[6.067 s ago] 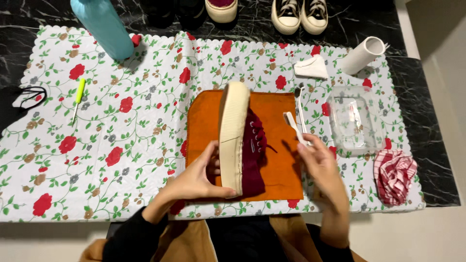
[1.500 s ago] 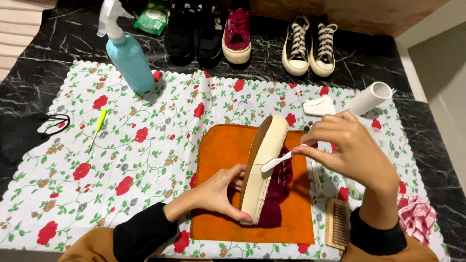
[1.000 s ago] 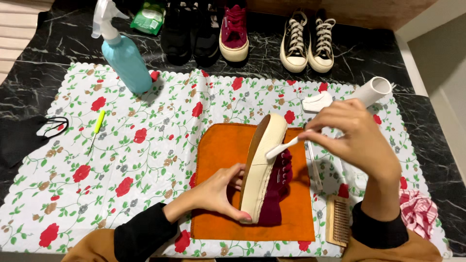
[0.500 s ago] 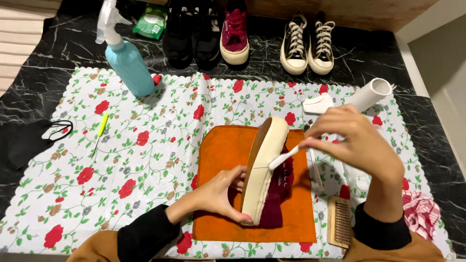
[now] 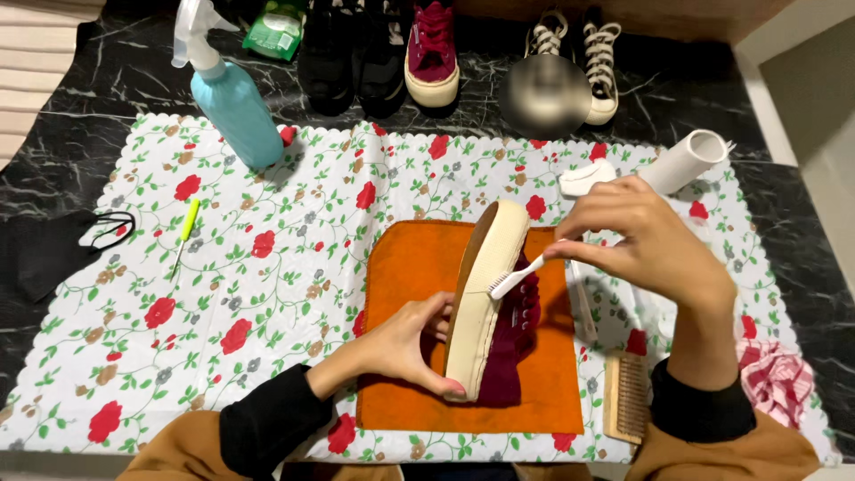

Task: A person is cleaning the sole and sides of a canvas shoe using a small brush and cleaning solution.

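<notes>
A: Two hands at one shoe. Your left hand (image 5: pixel 405 343) is clasped round the heel end of the dark red sneaker (image 5: pixel 499 312), thumb against the cream sole, holding the shoe up on its side on the orange cloth (image 5: pixel 410 267).

B: And my right?

A: Your right hand (image 5: pixel 646 245) is closed round the handle of a small white toothbrush (image 5: pixel 517 278), fingers pinched. Its bristle head is touching the sole's edge, about midway along the shoe.

B: Where does the cloth lie?

A: In the middle of the floral mat (image 5: pixel 267 294), which covers a black marble counter (image 5: pixel 53 178).

B: What else do you see near me?

A: Just beside your right wrist, a wooden brush (image 5: pixel 626 405) lies on the mat, with a red checked rag (image 5: pixel 779 383) further right. Past your right hand stand a white roll (image 5: pixel 684 160) and a small white block (image 5: pixel 586 178). At the far left of the mat, a blue spray bottle (image 5: pixel 230 98) stands upright, and a thin yellow-green tool (image 5: pixel 187 227) lies well apart from the shoe. A black face mask (image 5: pixel 49 249) rests on the counter. More shoes are lined up at the back, among them a second dark red sneaker (image 5: pixel 432 49).
</notes>
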